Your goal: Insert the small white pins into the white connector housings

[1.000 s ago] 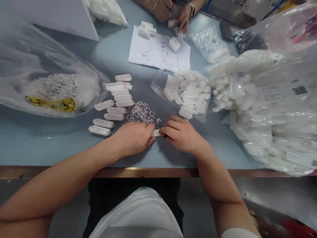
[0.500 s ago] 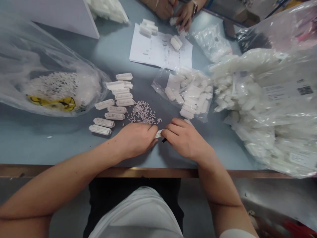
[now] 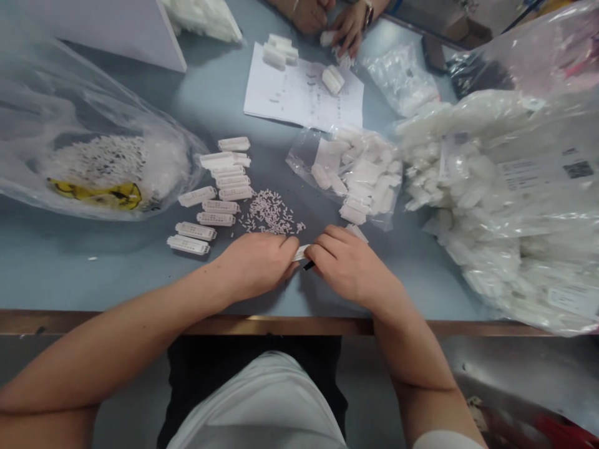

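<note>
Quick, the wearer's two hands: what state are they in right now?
Left hand: closed on one end of a white part.
Right hand: closed on the white part's other end, a dark slim object jutting from its grip.

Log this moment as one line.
left hand: holding white part | right hand: holding black item, at same part | beyond left hand: small loose pieces | left of pieces: white cases

A smooth blue-grey worktop (image 3: 116, 262) spans the view, its near side trimmed by a straight brown edge strip (image 3: 309, 325) with a soft glint near mid-length. Below, at lower right, lies a shiny grey surface (image 3: 519, 374), floor or shelf, unclear. Blurred blue framing (image 3: 397, 9) stands beyond the far side. Pale, diffuse light falls throughout.
</note>
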Motion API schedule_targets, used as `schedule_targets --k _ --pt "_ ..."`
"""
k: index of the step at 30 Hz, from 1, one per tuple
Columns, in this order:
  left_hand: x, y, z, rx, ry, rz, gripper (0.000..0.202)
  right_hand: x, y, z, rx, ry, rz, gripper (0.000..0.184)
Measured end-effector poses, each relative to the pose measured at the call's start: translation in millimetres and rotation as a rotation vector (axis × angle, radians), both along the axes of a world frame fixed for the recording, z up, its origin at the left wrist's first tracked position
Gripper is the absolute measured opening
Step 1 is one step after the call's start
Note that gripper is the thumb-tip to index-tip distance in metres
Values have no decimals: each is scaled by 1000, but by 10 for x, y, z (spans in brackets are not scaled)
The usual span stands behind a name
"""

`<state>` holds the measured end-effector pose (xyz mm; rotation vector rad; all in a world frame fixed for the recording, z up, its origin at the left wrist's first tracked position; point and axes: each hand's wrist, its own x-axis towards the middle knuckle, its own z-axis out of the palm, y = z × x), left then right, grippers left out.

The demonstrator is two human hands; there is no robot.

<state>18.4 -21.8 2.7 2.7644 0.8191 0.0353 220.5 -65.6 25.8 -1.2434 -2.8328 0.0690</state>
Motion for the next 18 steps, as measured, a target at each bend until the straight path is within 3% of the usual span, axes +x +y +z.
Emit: schedule_targets --k 10,18 --pt "21 -16 16 -28 -15 13 23 -80 -52 23 56 -35 -12 28" --pt "27 1 19 -10 1 44 22 22 -39 31 40 22 15 23"
